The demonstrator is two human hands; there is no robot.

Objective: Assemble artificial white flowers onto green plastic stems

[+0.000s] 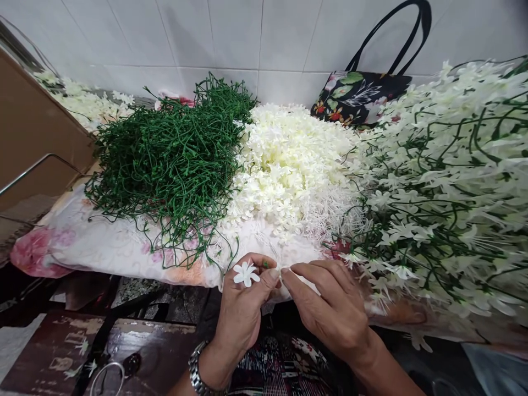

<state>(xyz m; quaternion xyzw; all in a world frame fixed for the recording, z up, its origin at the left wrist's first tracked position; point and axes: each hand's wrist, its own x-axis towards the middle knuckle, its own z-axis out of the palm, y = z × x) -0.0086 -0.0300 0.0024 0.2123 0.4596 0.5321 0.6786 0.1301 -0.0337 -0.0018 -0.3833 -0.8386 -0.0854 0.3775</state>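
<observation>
My left hand (pixel 243 313) is closed, with a white artificial flower (pixel 246 274) showing above the thumb and a small green stem tip (pixel 266 264) between its fingers. Close beside it, my right hand (pixel 330 308) pinches with thumb and forefinger near the left thumb. Whatever lies in that pinch is too small to make out. Beyond the hands are a heap of green plastic stems (pixel 173 148), a pile of loose white petals (pixel 280 159) and a bunch of thin white stamens (pixel 332 212).
Finished-looking white flowers on green stems (pixel 449 198) are heaped at the right. A black floral bag (pixel 363 96) leans by the tiled wall (pixel 231 33). At the left stands a cardboard box (pixel 41 110). A floral cloth (pixel 111 247) covers the table; a brown wooden surface (pixel 152 346) lies below.
</observation>
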